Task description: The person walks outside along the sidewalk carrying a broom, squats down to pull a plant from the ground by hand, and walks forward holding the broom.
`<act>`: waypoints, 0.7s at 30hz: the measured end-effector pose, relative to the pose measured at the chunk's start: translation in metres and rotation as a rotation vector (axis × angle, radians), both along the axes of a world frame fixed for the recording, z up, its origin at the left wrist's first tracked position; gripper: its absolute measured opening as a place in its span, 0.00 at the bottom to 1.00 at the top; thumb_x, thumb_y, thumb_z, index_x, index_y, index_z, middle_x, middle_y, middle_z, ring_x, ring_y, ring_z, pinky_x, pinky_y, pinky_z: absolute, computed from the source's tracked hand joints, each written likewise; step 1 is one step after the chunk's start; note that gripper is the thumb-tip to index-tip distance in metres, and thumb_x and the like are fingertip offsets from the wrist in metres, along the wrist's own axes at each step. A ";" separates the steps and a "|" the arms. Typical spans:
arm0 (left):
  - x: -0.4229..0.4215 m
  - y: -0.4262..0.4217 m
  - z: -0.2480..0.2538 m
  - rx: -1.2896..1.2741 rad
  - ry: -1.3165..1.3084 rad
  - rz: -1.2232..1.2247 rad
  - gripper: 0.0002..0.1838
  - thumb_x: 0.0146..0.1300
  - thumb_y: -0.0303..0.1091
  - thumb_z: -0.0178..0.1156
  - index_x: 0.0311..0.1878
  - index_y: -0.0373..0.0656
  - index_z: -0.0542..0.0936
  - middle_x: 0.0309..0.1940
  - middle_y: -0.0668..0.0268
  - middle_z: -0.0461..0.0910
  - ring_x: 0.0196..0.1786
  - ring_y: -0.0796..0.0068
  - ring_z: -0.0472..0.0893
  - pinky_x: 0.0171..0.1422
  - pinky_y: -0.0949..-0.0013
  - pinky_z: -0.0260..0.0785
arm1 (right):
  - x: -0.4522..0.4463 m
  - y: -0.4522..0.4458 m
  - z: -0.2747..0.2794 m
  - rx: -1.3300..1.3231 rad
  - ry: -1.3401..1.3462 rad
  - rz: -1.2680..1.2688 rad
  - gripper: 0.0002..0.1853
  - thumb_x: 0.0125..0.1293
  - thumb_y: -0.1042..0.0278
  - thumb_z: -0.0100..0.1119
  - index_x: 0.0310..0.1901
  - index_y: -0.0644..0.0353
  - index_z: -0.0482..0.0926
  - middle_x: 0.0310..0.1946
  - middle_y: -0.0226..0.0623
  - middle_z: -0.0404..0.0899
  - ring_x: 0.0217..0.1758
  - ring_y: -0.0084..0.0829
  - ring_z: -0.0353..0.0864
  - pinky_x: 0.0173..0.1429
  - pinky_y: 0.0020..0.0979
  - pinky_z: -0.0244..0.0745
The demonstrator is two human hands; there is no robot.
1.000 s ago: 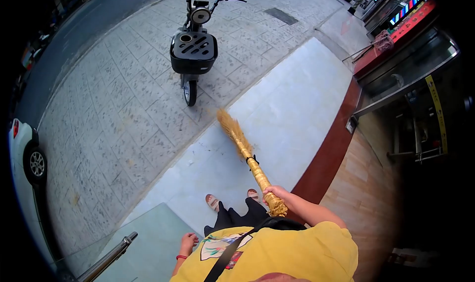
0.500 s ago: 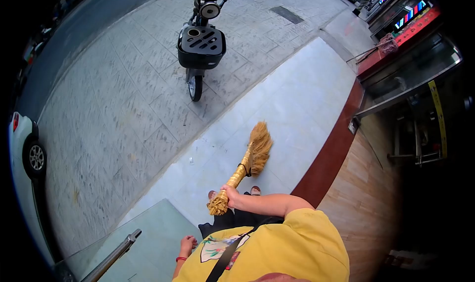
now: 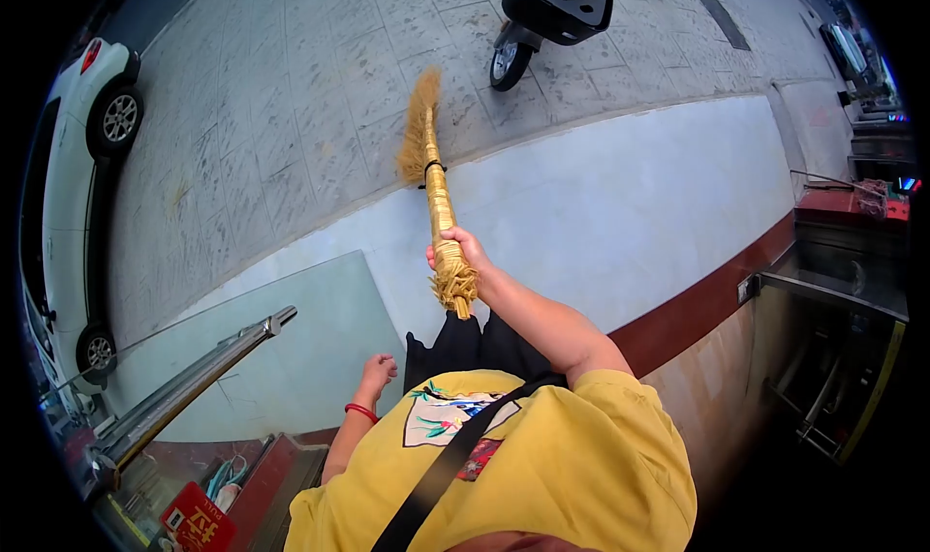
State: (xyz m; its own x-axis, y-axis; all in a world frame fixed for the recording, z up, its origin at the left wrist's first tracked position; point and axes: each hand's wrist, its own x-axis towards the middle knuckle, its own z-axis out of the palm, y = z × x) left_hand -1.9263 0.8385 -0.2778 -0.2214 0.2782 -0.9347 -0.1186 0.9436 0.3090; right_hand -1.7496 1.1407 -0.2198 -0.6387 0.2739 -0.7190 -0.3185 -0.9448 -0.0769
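My right hand (image 3: 469, 252) is wrapped around the thick golden handle of a straw broom (image 3: 441, 203), close to its frayed butt end. The broom points away from me, and its tan bristles fan out over the grey paving just past the edge of the pale tiled step. A dark tie circles the broom where handle and bristles meet. By my left side, my left hand (image 3: 379, 370) hangs with its fingers curled in and nothing visible in them. It is nearest to the glass door panel (image 3: 291, 329), without touching it as far as I can see.
A scooter with a black front basket (image 3: 557, 8) stands on the paving ahead. A white car (image 3: 82, 194) is parked at the left. The glass door's metal handle (image 3: 203, 387) juts in at lower left. A dark red strip (image 3: 697, 295) borders the pale step (image 3: 620, 184) at right.
My right hand has swung the broom forward and left, from the pale step to the paving edge. The view has turned, so the scooter sits farther right and more of the white car shows.
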 end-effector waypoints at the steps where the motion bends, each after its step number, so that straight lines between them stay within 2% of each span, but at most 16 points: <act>1: -0.001 -0.002 -0.002 -0.010 0.002 0.023 0.16 0.53 0.34 0.51 0.44 0.37 0.71 0.28 0.66 0.74 0.26 0.78 0.73 0.27 0.76 0.62 | 0.010 -0.005 0.011 0.013 -0.059 0.040 0.13 0.51 0.62 0.47 0.32 0.65 0.66 0.23 0.42 0.73 0.23 0.34 0.74 0.30 0.33 0.73; 5: -0.001 -0.015 0.004 -0.019 0.003 0.081 0.13 0.53 0.33 0.51 0.41 0.39 0.71 0.26 0.67 0.74 0.25 0.79 0.72 0.26 0.76 0.61 | 0.062 -0.027 0.039 -0.048 -0.123 0.147 0.16 0.49 0.62 0.50 0.35 0.67 0.66 0.23 0.42 0.73 0.24 0.34 0.75 0.32 0.32 0.74; 8: -0.002 -0.026 -0.003 -0.056 0.007 0.082 0.11 0.52 0.33 0.51 0.39 0.40 0.71 0.24 0.68 0.73 0.23 0.79 0.71 0.24 0.76 0.60 | 0.083 -0.022 0.026 0.009 -0.208 0.253 0.16 0.48 0.62 0.49 0.35 0.67 0.66 0.23 0.41 0.72 0.24 0.34 0.74 0.32 0.32 0.74; 10: 0.000 -0.030 -0.012 -0.063 -0.003 0.062 0.10 0.52 0.33 0.52 0.38 0.41 0.71 0.24 0.68 0.73 0.22 0.79 0.71 0.23 0.76 0.60 | 0.089 -0.010 0.020 -0.125 -0.162 0.344 0.16 0.48 0.61 0.48 0.34 0.66 0.66 0.23 0.41 0.72 0.24 0.34 0.74 0.32 0.32 0.74; 12: -0.002 -0.027 -0.020 -0.095 -0.022 0.036 0.11 0.52 0.32 0.51 0.39 0.41 0.71 0.23 0.68 0.73 0.21 0.79 0.71 0.21 0.77 0.59 | 0.076 -0.009 0.013 -0.058 -0.137 0.406 0.16 0.48 0.61 0.48 0.34 0.64 0.65 0.23 0.41 0.72 0.23 0.33 0.74 0.32 0.33 0.74; 17: -0.012 0.017 -0.023 -0.033 0.002 0.047 0.12 0.52 0.31 0.51 0.41 0.40 0.70 0.24 0.68 0.73 0.21 0.79 0.71 0.21 0.77 0.59 | 0.110 0.017 0.017 0.006 -0.017 0.230 0.20 0.49 0.61 0.49 0.40 0.67 0.65 0.26 0.43 0.73 0.22 0.32 0.74 0.29 0.31 0.74; 21: -0.006 0.058 -0.015 -0.009 0.025 0.045 0.14 0.53 0.31 0.50 0.43 0.39 0.70 0.24 0.67 0.73 0.23 0.79 0.72 0.21 0.77 0.60 | 0.173 0.024 0.068 -0.080 -0.053 0.168 0.20 0.50 0.63 0.50 0.42 0.67 0.64 0.28 0.44 0.72 0.25 0.31 0.74 0.30 0.30 0.76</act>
State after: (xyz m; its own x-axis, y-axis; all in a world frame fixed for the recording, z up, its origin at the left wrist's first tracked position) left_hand -1.9323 0.8966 -0.2930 -0.2563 0.2596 -0.9311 -0.1530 0.9402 0.3043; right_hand -1.5769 1.1642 -0.1521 -0.6317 0.1067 -0.7679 -0.1530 -0.9882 -0.0115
